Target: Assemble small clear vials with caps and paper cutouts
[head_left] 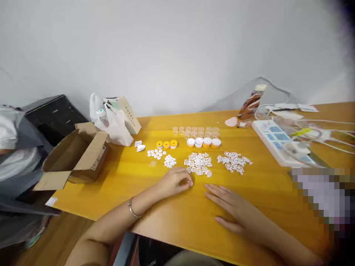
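My left hand rests on the wooden table with thumb and forefinger pinched together. A tiny pale spot shows at its fingertips, too small to name. My right hand lies palm down with fingers stretched out, holding nothing. Just beyond the hands is a loose pile of white openwork plastic pieces, and a similar pile lies farther right. Small white round parts are heaped behind my left hand, near white discs and tiny clear bits.
Behind the piles stand yellow-and-white rings, white-topped round parts and clear cups. An open cardboard box and white plastic bag are left. A brown-labelled bottle, white case and cables stand right. A person is far left.
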Action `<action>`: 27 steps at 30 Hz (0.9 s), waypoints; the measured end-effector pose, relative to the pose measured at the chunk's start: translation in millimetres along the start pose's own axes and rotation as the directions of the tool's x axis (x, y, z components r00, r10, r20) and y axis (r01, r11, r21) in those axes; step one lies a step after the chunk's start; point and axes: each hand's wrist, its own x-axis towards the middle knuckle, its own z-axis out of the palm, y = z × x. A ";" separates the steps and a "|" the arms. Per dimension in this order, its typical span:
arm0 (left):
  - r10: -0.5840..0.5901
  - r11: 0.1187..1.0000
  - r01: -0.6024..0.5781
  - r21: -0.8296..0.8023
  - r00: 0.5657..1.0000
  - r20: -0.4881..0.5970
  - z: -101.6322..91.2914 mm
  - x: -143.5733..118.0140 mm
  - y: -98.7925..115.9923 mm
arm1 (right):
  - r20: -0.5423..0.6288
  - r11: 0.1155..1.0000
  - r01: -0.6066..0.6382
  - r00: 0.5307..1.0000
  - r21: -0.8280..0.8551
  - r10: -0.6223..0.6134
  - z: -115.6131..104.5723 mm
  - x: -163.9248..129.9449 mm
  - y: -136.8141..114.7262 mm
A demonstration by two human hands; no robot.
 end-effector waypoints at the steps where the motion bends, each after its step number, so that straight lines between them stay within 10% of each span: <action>1: -0.001 1.000 0.001 0.010 1.000 0.001 1.2 0.1 -1.7 | 0.005 1.000 0.000 1.000 0.002 0.000 -0.2 0.5 0.4; 9: -0.102 0.988 0.105 -0.116 0.994 0.031 7.7 -0.4 -1.9 | 0.001 0.999 -0.008 1.000 0.047 0.008 -0.3 -0.1 2.0; 14: -0.167 0.977 0.161 -0.138 0.985 -0.033 -34.3 -1.2 -4.0 | -0.023 0.996 -0.015 1.000 0.088 0.017 0.6 -1.1 3.4; 20: -0.326 0.936 0.346 0.060 0.919 -0.221 -102.8 6.0 -57.9 | -0.020 0.998 -0.017 1.000 0.068 0.018 0.7 -1.4 4.2; 27: -0.426 0.854 0.480 0.199 0.866 -0.261 -96.3 20.2 -117.6 | -0.003 0.999 -0.013 1.000 0.039 0.014 -1.4 0.1 1.6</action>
